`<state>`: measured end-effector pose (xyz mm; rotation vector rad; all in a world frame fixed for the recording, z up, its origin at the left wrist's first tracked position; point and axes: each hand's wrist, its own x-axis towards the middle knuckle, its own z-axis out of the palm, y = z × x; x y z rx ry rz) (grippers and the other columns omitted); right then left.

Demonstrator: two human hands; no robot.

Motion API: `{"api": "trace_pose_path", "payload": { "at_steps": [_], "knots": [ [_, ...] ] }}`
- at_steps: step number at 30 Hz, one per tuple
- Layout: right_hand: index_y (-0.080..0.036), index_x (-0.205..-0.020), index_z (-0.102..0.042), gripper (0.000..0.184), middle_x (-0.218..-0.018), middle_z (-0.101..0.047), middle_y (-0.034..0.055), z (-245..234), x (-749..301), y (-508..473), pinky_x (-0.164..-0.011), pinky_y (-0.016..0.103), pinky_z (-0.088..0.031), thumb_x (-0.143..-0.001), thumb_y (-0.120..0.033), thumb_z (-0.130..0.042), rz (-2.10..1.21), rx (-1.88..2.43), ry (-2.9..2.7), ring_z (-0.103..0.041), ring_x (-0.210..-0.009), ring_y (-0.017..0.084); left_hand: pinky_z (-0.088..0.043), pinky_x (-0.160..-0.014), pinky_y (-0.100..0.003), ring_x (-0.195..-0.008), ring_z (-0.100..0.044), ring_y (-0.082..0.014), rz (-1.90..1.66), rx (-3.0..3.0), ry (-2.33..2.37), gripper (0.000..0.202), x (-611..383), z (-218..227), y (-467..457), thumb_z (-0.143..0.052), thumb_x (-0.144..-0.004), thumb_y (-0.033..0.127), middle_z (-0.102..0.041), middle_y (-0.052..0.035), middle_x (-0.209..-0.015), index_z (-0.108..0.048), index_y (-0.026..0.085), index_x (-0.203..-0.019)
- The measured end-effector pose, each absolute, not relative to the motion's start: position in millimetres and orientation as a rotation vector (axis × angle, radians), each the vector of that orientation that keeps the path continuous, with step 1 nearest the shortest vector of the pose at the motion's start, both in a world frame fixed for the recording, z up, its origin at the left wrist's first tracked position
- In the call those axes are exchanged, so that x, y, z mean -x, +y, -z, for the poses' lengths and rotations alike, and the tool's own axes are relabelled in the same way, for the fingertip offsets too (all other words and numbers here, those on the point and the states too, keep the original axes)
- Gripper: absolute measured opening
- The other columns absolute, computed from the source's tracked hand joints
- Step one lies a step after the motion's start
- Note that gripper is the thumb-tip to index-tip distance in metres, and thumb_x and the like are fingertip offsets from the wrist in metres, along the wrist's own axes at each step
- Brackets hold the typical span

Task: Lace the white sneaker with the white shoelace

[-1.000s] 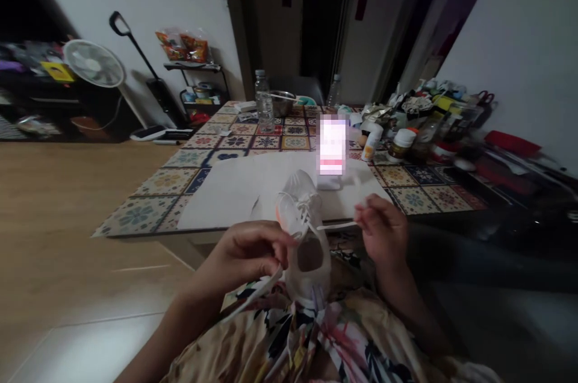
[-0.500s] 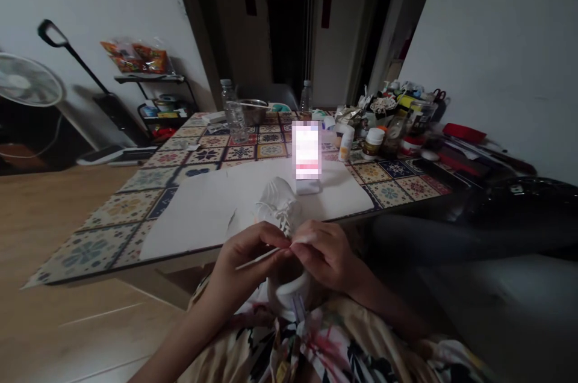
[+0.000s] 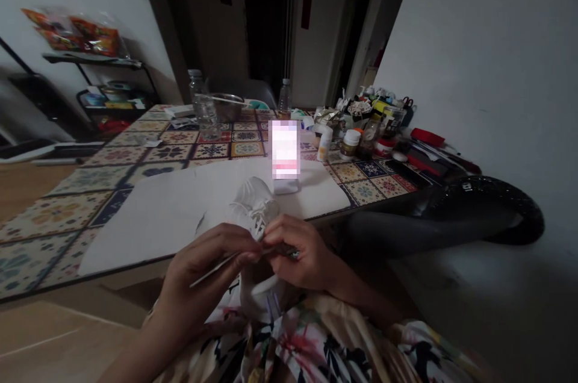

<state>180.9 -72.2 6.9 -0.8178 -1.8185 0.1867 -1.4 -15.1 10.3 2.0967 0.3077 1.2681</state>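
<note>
A white lace-up shoe rests toe-forward between me and the table, its toe by the edge and its heel near my lap. Crossed laces show on its front. My left hand is closed in a pinch on a white shoelace, a length of which runs back under the fingers. Close against it, my right hand has its fingers bent and pinched over the shoe's upper eyelets, also at the lace. Both sets of fingertips meet above the shoe opening, and they partly hide the tongue.
A lit phone stands on a small stand on a white sheet. Plastic bottles and a metal bowl are farther back. Jars and assorted items crowd the right side. A black rounded seat is at right.
The view has turned right, so everything appears farther left. Both hands stay at the lace; my right hand's fingers have spread and curled more around the eyelet area.
</note>
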Motion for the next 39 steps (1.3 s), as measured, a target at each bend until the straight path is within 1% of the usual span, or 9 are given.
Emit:
{"api": "trace_pose_path", "payload": {
  "at_steps": [10, 16, 19, 22, 24, 28, 32, 35, 39],
  "knots": [
    [-0.026, -0.105, -0.061, 0.015, -0.090, -0.067, 0.0024, 1.8, -184.6, -77.1, -0.069, 0.029, -0.050, -0.095, -0.019, -0.053, 0.312, 0.801, -1.915, -0.062, -0.077, 0.015, -0.048, -0.050, -0.020, -0.052, -0.059, -0.0127, -1.019, -1.514, 0.593, 0.007, -7.9, -12.8, -19.5, -0.080, -0.065, 0.020, -0.067, 0.0009, -0.057, -0.072, 0.018, -0.064],
    [-0.029, -0.082, -0.066, 0.014, -0.091, -0.067, 0.0012, 2.2, -182.4, -74.6, -0.083, 0.038, -0.051, -0.091, -0.039, -0.063, -0.209, 0.668, -1.535, -0.062, -0.092, 0.020, -0.048, -0.053, -0.018, -0.056, -0.061, -0.0113, -1.062, -1.270, 0.576, 0.017, -6.0, -8.4, -8.1, -0.084, -0.063, 0.019, -0.072, -0.0016, -0.063, -0.068, 0.016, -0.058],
    [-0.028, -0.071, -0.058, 0.027, -0.071, -0.059, -0.0027, -1.9, -189.0, -69.1, -0.089, 0.039, -0.050, -0.085, -0.048, -0.068, -0.570, 0.520, -1.161, -0.061, -0.085, 0.019, -0.055, -0.067, -0.022, -0.069, -0.068, -0.0139, -1.220, -0.949, 0.435, 0.025, -1.2, -9.7, 6.0, -0.082, -0.070, 0.022, -0.073, -0.0020, -0.070, -0.058, 0.017, -0.063],
    [-0.027, -0.071, -0.048, 0.032, -0.052, -0.034, -0.0084, -6.6, -206.6, -65.3, -0.066, 0.030, -0.051, -0.087, -0.049, -0.065, -0.787, 0.482, -1.012, -0.040, -0.049, 0.013, -0.054, -0.064, -0.018, -0.051, -0.058, -0.0064, -1.276, -0.774, 0.323, 0.025, 10.8, -11.0, 22.1, -0.075, -0.078, 0.018, -0.055, 0.0078, -0.053, -0.051, 0.019, -0.071],
    [-0.028, -0.072, -0.043, 0.032, -0.050, -0.020, -0.0098, -6.5, -223.1, -64.6, -0.043, 0.024, -0.036, -0.089, -0.048, -0.061, -0.764, 0.508, -1.041, -0.018, -0.040, 0.012, -0.043, -0.048, -0.013, -0.037, -0.038, -0.0029, -1.268, -0.817, 0.301, 0.024, 21.0, -8.6, 32.2, -0.072, -0.082, 0.019, -0.040, 0.0115, -0.047, -0.049, 0.019, -0.073],
    [-0.026, -0.064, -0.032, 0.049, -0.046, -0.013, -0.0109, 2.6, -252.2, -66.0, -0.034, 0.021, -0.018, -0.083, -0.061, -0.062, -0.646, 0.667, -1.177, -0.008, -0.036, 0.011, -0.027, -0.039, -0.014, -0.036, -0.030, -0.0046, -1.252, -1.026, 0.354, 0.027, 37.2, 4.1, 45.4, -0.076, -0.077, 0.028, -0.042, 0.0101, -0.045, -0.050, 0.021, -0.074],
    [-0.024, -0.053, -0.032, 0.063, -0.042, -0.024, -0.0086, 9.8, -257.7, -66.5, -0.035, 0.024, -0.025, -0.077, -0.079, -0.052, -0.741, 0.852, -1.447, -0.022, -0.033, 0.010, -0.027, -0.039, -0.016, -0.037, -0.034, -0.0062, -1.049, -1.316, 0.439, 0.027, 42.9, 11.8, 41.5, -0.075, -0.077, 0.040, -0.044, 0.0088, -0.043, -0.058, 0.020, -0.081],
    [-0.021, -0.056, -0.049, 0.050, -0.056, -0.047, -0.0018, 7.8, -247.3, -64.9, -0.050, 0.027, -0.038, -0.089, -0.058, -0.057, -0.758, 1.028, -1.619, -0.046, -0.052, 0.013, -0.024, -0.039, -0.017, -0.036, -0.034, -0.0069, -0.769, -1.662, 0.586, 0.028, 40.3, 10.0, 32.2, -0.063, -0.087, 0.044, -0.044, 0.0074, -0.043, -0.068, 0.017, -0.091],
    [-0.019, -0.077, -0.063, 0.030, -0.073, -0.060, 0.0004, 4.5, -233.3, -64.5, -0.063, 0.025, -0.043, -0.092, -0.045, -0.059, -0.682, 1.264, -1.749, -0.055, -0.069, 0.014, -0.035, -0.049, -0.019, -0.052, -0.050, -0.0099, -0.597, -2.047, 0.651, 0.026, 33.0, 7.8, 25.8, -0.062, -0.087, 0.038, -0.065, -0.0002, -0.062, -0.074, 0.015, -0.084]
  ]
}}
